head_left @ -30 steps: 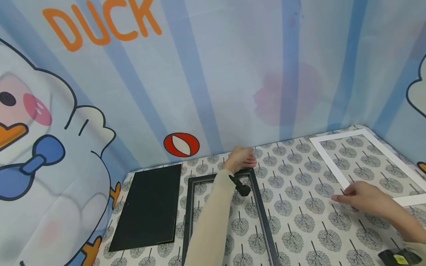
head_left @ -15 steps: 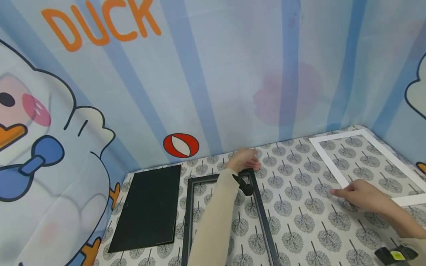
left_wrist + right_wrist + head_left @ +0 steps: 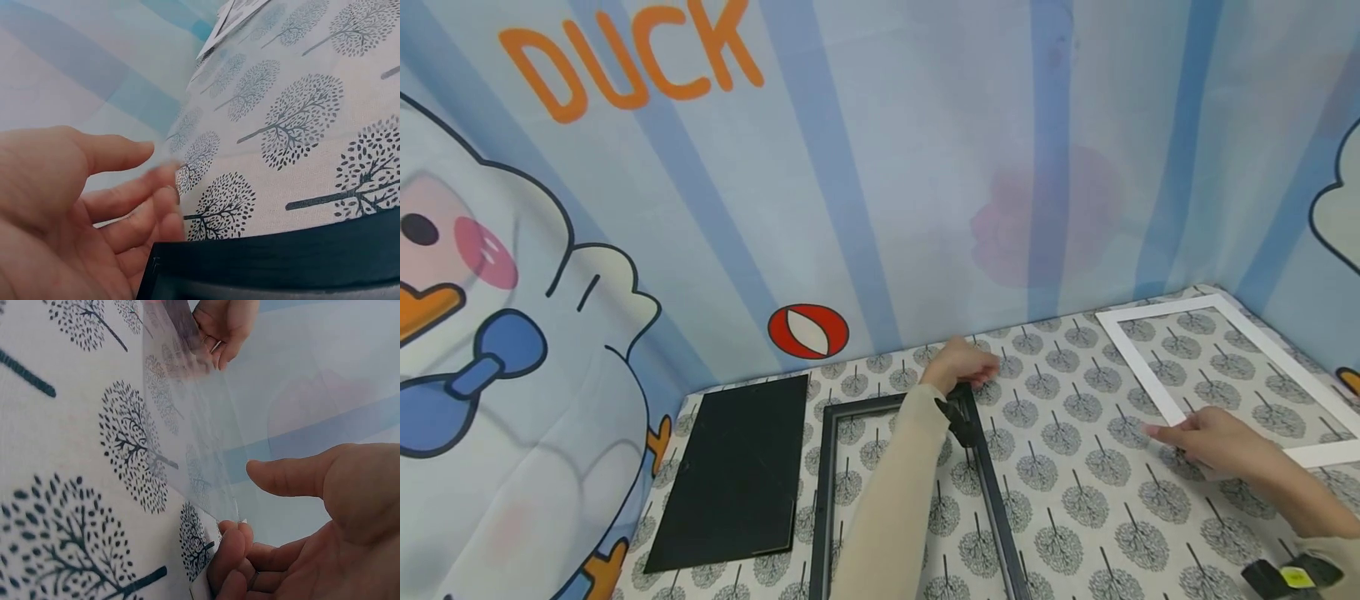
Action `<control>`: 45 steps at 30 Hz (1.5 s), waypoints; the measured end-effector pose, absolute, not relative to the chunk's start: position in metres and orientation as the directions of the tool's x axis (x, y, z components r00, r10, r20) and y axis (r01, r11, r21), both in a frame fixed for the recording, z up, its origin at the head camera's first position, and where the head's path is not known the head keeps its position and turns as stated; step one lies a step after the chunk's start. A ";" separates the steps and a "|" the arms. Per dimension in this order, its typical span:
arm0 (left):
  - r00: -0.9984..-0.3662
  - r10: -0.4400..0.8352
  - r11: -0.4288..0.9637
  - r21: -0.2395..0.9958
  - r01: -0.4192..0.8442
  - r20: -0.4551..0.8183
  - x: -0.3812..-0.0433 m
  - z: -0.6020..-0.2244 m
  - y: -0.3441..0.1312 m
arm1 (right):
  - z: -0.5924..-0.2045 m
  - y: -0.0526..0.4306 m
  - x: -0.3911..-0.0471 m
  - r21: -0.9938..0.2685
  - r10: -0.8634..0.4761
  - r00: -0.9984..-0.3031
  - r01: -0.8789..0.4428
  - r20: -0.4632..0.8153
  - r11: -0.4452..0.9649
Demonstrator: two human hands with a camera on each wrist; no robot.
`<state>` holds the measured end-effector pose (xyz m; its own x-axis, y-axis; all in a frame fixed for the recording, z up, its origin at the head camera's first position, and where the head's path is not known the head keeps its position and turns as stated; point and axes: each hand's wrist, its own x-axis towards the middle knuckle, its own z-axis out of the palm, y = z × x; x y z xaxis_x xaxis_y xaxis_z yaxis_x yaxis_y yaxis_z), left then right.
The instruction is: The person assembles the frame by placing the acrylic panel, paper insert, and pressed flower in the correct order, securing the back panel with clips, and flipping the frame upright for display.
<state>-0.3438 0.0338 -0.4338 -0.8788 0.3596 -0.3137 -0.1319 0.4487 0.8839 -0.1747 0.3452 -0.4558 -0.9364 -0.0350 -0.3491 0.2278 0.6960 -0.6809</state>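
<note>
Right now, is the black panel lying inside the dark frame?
No, the black panel lies beside the dark frame, on its left.

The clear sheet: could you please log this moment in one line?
left hand: by corner of black frame | right hand: touching clear sheet | black panel: left of black frame

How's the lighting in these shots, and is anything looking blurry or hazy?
Head view: soft, fairly even light, no hard shadows on the tree-print cloth; left wrist view: the left hand shows slightly blurred fingertips; right wrist view: a clear sheet makes the printed trees behind it look pale and hazy.
</note>
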 end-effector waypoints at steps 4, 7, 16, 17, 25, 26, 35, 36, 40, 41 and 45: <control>-0.888 0.356 0.462 0.881 -0.103 -0.290 -0.343 -0.432 0.035 | -0.454 0.346 -0.174 -0.740 -0.067 -0.923 0.259 -0.379 0.621; -0.889 0.358 0.425 0.898 -0.116 -0.284 -0.345 -0.432 0.035 | -0.452 0.347 -0.173 -0.767 -0.085 -0.910 0.288 -0.405 0.573; -0.880 0.370 0.334 0.926 -0.175 -0.299 -0.345 -0.425 0.027 | -0.451 0.355 -0.180 -0.799 -0.054 -0.897 0.362 -0.439 0.479; -0.877 0.375 0.328 0.928 -0.177 -0.300 -0.344 -0.423 0.025 | -0.451 0.355 -0.180 -0.805 -0.055 -0.896 0.368 -0.441 0.466; -0.868 0.416 0.307 0.940 -0.147 -0.272 -0.331 -0.413 0.000 | -0.446 0.350 -0.179 -0.844 -0.124 -0.880 0.388 -0.459 0.371; -0.868 0.417 0.303 0.942 -0.146 -0.269 -0.330 -0.412 -0.003 | -0.446 0.350 -0.179 -0.847 -0.136 -0.879 0.383 -0.457 0.369; -0.865 0.426 0.318 0.939 -0.132 -0.266 -0.321 -0.409 -0.024 | -0.442 0.342 -0.176 -0.884 -0.234 -0.876 0.340 -0.422 0.322; -0.865 0.427 0.320 0.939 -0.128 -0.263 -0.320 -0.410 -0.027 | -0.442 0.341 -0.176 -0.888 -0.246 -0.875 0.335 -0.417 0.314; -0.867 0.432 0.315 0.942 -0.113 -0.249 -0.317 -0.411 -0.036 | -0.438 0.335 -0.174 -0.897 -0.249 -0.883 0.317 -0.398 0.309; -0.867 0.433 0.310 0.944 -0.112 -0.245 -0.316 -0.410 -0.039 | -0.437 0.333 -0.174 -0.898 -0.247 -0.887 0.306 -0.389 0.315; -0.871 0.432 0.286 0.952 -0.112 -0.232 -0.311 -0.408 -0.051 | -0.434 0.325 -0.173 -0.901 -0.239 -0.903 0.266 -0.357 0.343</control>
<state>-0.3107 -0.0507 -0.4076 -0.8713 0.4324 -0.2322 -0.1119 0.2857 0.9518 -0.1731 0.3251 -0.4339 -0.9028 -0.2394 -0.3572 0.2657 0.3427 -0.9011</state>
